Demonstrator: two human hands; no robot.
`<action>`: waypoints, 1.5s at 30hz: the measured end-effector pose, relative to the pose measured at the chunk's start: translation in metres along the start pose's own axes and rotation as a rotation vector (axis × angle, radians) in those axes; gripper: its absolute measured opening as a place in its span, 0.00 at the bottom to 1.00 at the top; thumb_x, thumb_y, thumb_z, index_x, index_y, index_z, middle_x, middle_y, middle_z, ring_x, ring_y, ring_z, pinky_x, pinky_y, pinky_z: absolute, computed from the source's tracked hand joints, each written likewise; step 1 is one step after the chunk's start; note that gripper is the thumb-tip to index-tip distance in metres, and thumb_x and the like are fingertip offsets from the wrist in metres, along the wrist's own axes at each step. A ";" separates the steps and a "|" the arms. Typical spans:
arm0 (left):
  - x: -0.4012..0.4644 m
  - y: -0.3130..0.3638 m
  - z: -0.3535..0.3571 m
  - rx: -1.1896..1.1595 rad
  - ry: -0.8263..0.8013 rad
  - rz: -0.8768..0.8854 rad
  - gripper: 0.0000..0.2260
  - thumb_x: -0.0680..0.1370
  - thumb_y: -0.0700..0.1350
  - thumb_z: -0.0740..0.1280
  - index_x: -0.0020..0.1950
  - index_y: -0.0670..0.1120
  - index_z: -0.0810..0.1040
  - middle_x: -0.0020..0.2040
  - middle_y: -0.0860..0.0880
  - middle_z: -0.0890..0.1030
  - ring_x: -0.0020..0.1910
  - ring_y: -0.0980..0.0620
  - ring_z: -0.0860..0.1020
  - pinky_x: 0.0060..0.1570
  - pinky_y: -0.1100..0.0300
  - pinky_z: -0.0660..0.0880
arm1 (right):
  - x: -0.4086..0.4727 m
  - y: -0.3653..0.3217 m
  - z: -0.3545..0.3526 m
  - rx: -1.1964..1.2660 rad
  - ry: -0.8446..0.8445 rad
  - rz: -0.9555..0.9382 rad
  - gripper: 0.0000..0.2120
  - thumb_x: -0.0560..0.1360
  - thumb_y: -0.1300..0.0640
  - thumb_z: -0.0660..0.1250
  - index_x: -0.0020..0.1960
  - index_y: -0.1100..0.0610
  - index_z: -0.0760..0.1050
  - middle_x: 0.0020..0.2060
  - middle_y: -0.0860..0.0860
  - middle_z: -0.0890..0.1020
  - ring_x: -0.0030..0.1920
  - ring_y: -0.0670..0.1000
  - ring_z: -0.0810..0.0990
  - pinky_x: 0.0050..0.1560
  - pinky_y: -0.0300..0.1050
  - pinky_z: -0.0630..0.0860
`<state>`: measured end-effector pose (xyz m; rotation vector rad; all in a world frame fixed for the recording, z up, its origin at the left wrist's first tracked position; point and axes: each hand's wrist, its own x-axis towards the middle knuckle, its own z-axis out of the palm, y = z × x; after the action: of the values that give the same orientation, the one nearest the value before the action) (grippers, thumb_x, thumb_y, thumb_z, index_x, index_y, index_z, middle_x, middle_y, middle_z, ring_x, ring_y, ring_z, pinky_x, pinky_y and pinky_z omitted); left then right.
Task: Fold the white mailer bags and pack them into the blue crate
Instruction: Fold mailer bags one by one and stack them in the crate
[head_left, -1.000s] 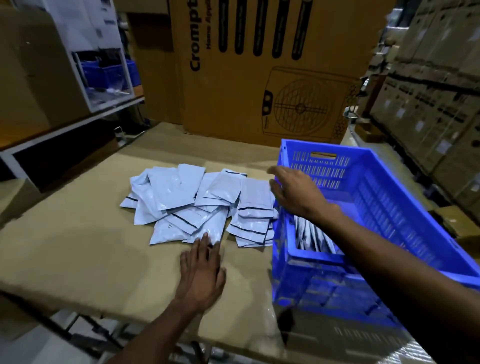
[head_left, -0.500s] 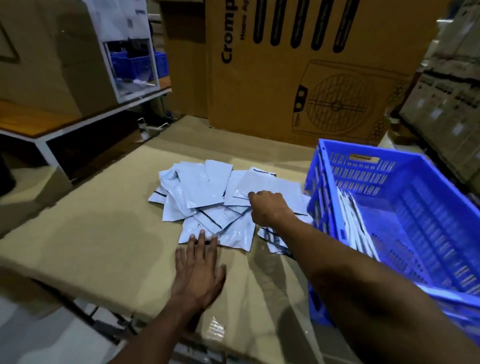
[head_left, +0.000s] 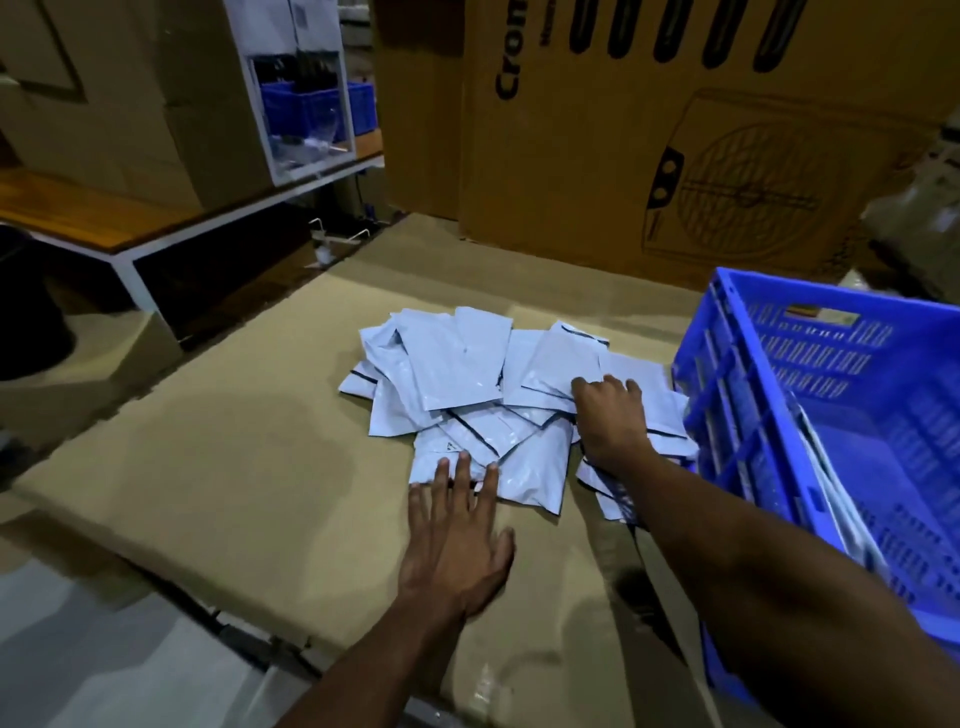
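A loose pile of white mailer bags lies on the cardboard table top. The blue crate stands just right of the pile, with several folded bags upright against its near left wall. My right hand reaches over the right side of the pile, its fingers curled down onto a bag there. My left hand lies flat on the cardboard, fingers spread, with the fingertips on the edge of the nearest bag.
A large printed carton stands behind the table. A white-framed shelf with a small blue bin is at the back left. The table's near edge runs below my left forearm.
My right hand left the crate and came down on the right side of the pile. My left hand slid slightly forward onto the nearest bag. The view shifted left.
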<state>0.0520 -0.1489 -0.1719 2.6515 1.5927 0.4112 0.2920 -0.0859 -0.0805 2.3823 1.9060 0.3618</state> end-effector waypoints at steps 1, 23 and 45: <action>0.000 0.000 0.000 0.002 0.002 0.000 0.34 0.77 0.61 0.55 0.82 0.51 0.58 0.81 0.41 0.57 0.80 0.38 0.54 0.72 0.32 0.57 | 0.000 0.000 -0.002 0.006 0.033 0.000 0.15 0.68 0.63 0.68 0.52 0.52 0.71 0.47 0.53 0.81 0.56 0.59 0.77 0.61 0.55 0.67; -0.029 -0.038 -0.023 -0.149 0.164 0.179 0.39 0.69 0.38 0.70 0.77 0.61 0.67 0.82 0.43 0.55 0.79 0.37 0.55 0.68 0.38 0.64 | -0.178 -0.069 -0.011 0.430 0.293 -0.486 0.25 0.74 0.54 0.68 0.69 0.56 0.71 0.64 0.55 0.76 0.68 0.59 0.70 0.69 0.58 0.67; -0.044 -0.043 -0.082 -0.466 -0.026 0.206 0.25 0.73 0.39 0.65 0.71 0.38 0.75 0.61 0.37 0.82 0.57 0.37 0.81 0.60 0.45 0.77 | -0.239 -0.129 -0.023 0.552 -0.118 -0.069 0.42 0.71 0.39 0.31 0.79 0.51 0.58 0.79 0.50 0.57 0.80 0.51 0.51 0.78 0.58 0.43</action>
<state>-0.0243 -0.1760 -0.1090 2.4430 1.0533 0.6576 0.1150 -0.2902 -0.1169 2.5499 2.2484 -0.3524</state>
